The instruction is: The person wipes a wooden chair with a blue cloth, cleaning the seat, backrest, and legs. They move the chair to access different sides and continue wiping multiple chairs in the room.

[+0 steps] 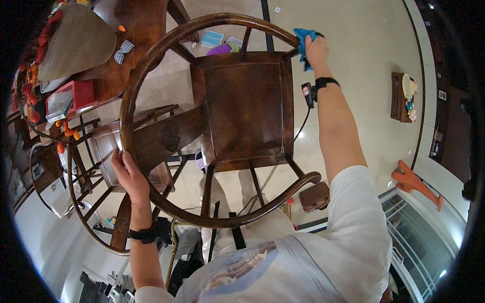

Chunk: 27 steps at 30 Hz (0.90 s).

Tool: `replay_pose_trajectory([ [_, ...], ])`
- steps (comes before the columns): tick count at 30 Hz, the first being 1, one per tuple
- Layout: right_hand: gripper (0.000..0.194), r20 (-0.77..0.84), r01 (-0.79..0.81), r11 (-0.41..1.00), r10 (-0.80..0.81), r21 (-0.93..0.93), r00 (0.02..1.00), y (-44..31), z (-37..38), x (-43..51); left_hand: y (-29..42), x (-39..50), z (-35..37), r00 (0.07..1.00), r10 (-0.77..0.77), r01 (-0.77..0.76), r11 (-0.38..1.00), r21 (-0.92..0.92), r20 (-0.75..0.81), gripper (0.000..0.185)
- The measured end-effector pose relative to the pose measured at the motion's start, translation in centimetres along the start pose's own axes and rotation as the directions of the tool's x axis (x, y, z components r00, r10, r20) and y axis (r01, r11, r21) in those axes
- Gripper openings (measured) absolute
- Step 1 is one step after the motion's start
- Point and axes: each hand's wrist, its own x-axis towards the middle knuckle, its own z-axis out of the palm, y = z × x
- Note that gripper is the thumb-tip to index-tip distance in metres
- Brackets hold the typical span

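A dark wooden armchair [248,110] with a rounded top rail stands before me, its flat square seat facing up. At the rail's far right end, my right hand [317,51] presses a blue cloth [303,41] around the wood. My left hand [130,176] rests against the outer left side of the curved rail [129,110], fingers extended and slightly apart. Between that rail and the seat slants the carved back splat [170,132]. Each wrist wears a black strap; a small device with a cable hangs at the right one.
A second wooden armchair [119,231] stands close on the left. Beyond it, a wooden table [110,75] carries a red box [84,92] and a checked bow [123,52]. Purple and blue items [219,49] lie behind the seat. A brown bag [314,196] sits at lower right.
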Motion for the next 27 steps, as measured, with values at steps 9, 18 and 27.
replay_pose_trajectory([
  [9, 0.044, 0.616, -0.599, 0.590, 0.207, 0.542, 0.760, 3.8, 1.9, 6.5, -0.6, 0.1, -0.6, 0.991, -0.114, 0.120, 0.990, -0.080, 0.076, 0.043],
  [18, 0.022, 0.405, -0.460, -0.033, 0.530, 0.888, 0.744, -0.9, 0.8, 2.1, 1.0, 0.1, -0.3, 0.996, 0.045, -0.051, 0.996, 0.078, 0.076, 0.035],
  [27, 0.054, 0.442, -0.528, 0.811, 0.388, 0.254, 0.809, -11.6, -2.4, 1.0, 1.3, 0.2, -0.1, 0.999, -0.019, 0.016, 0.994, 0.110, 0.031, 0.037],
])
